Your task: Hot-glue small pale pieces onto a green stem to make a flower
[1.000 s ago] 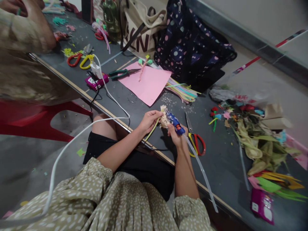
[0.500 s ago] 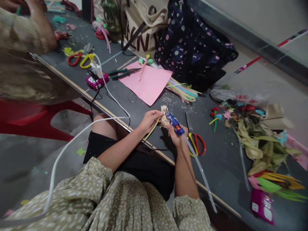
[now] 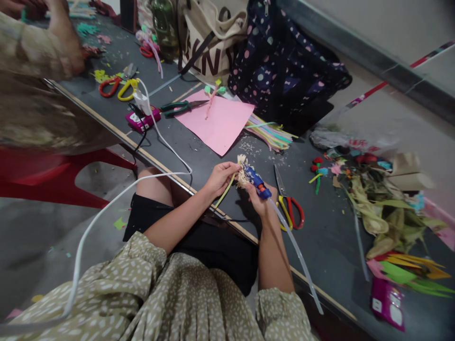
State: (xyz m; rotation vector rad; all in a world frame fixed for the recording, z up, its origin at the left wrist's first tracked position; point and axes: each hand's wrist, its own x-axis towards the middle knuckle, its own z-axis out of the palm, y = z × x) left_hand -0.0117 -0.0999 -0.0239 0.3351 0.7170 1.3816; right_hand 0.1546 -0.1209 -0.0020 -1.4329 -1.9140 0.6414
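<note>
My left hand (image 3: pixel 223 176) is closed in a pinch on a small cream-coloured craft flower (image 3: pixel 242 176), from which a thin yellow-green stem (image 3: pixel 224 191) slants down. In my right hand (image 3: pixel 262 200) is a blue hot glue gun (image 3: pixel 256 179) with an orange part, its front end against the flower. A long translucent glue stick (image 3: pixel 297 252) sticks out of its back toward the table edge. Pale scraps cling to the gun, and its nozzle is hidden. Just right of my right hand lie scissors (image 3: pixel 291 212) with red and yellow handles.
Pink paper (image 3: pixel 216 123) lies ahead, with green-handled pliers (image 3: pixel 181 109) and pipe cleaners (image 3: pixel 272 135) beside it. Bags (image 3: pixel 284 71) stand behind. Dried husks (image 3: pixel 384 218) are heaped at right. A white cable (image 3: pixel 106 213) crosses at left, near a co-worker's arm (image 3: pixel 64 38).
Almost nothing differs. Both hands keep their hold on the flower and the glue gun, and the glue stick's free end has shifted very slightly right.
</note>
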